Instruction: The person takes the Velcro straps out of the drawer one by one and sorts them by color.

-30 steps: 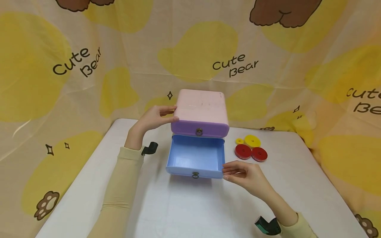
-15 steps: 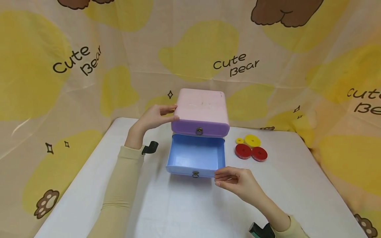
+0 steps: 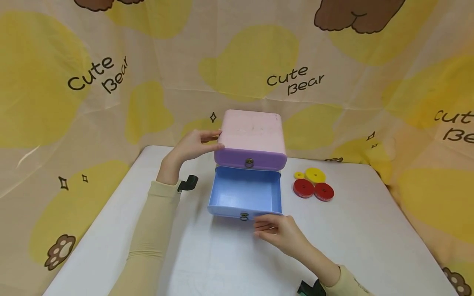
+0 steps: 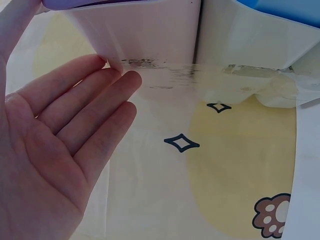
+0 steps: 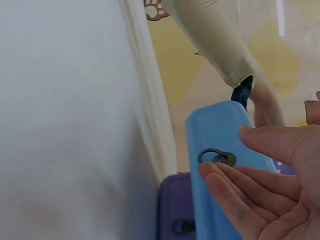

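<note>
A small drawer cabinet stands on the table, with a pink top box (image 3: 253, 129) and a shut purple drawer (image 3: 237, 157). Below it, the light blue drawer (image 3: 246, 191) is pulled out, with nothing inside. My left hand (image 3: 190, 146) steadies the top box's left side, thumb at the front corner; in the left wrist view its straight fingers (image 4: 95, 110) touch the pink wall. By the blue drawer's front, to the right of its metal ring pull (image 3: 244, 216), is my right hand (image 3: 279, 232), fingers loosely bent. The right wrist view shows those fingertips close to the ring (image 5: 217, 156); contact is unclear.
Two red discs (image 3: 303, 188) and two yellow discs (image 3: 315, 175) lie on the white table (image 3: 222, 263) right of the cabinet. Another purple drawer (image 5: 176, 205) sits under the blue one. A patterned cloth (image 3: 177, 82) hangs behind.
My right hand has moved left along the blue drawer's front, from its right corner toward the ring pull. My left hand and the drawers have stayed in place.
</note>
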`<state>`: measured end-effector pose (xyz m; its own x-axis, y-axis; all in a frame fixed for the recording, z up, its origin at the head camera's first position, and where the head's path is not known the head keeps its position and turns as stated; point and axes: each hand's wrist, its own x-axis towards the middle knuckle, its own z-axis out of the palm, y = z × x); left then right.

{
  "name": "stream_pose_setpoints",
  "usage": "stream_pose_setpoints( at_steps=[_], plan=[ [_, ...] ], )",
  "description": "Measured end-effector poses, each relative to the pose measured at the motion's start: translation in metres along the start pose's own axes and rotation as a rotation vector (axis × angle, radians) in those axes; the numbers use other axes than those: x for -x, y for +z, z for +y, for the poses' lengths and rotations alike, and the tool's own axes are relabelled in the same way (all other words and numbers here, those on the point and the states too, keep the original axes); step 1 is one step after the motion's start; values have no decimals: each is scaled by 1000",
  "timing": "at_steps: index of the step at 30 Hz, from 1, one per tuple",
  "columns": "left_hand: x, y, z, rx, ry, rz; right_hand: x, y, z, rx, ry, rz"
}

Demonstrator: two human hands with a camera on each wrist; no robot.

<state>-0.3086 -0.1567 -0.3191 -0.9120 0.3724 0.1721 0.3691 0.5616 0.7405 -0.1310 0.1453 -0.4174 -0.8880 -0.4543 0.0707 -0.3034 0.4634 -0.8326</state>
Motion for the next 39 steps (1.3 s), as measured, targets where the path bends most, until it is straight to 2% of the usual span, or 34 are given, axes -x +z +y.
stream_pose_setpoints(
  at_steps=[18, 30, 39],
  plan=[
    [-1, 1, 0, 12, 10, 2, -14, 34, 12, -31, -15, 133],
    [-1, 2, -2, 14, 9, 6, -17, 42, 14, 21, 9, 261],
    [1, 1, 0, 15, 3, -1, -19, 46, 13, 18, 10, 312]
  ],
)
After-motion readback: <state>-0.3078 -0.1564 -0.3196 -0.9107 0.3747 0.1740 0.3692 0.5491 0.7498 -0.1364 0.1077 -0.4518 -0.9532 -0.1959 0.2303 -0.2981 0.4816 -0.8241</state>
